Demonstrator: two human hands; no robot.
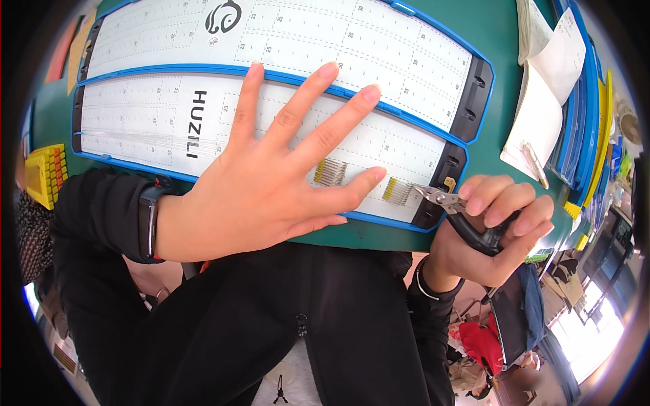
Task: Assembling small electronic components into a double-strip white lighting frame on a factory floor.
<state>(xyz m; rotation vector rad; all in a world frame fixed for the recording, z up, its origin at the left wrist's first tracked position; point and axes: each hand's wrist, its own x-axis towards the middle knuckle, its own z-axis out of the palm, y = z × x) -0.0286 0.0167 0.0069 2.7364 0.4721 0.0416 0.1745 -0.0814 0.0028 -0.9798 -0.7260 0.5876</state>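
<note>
A long, shallow white case (139, 145) with blue edges and black ends lies opened out before me, printed with ruled lines. My left hand (271, 162) rests on its nearer half, fingers spread and holding nothing. Two rows of thin metal pieces, like fine springs or pins with yellow bits, lie there: one row (330, 172) between my fingers and thumb, the other row (398, 191) nearer the right end. My right hand (497, 220) is wrapped round black-handled pliers (474, 233). Their metal tip is at the right edge of the second row; whether it grips anything is too small to tell.
Under the case is a green table top (379, 238). An open notebook (542, 101) with a pen (535, 164) lies at the right, beside stacked blue and yellow trays (592, 128). At the far left stands a yellow block-like container (44, 179).
</note>
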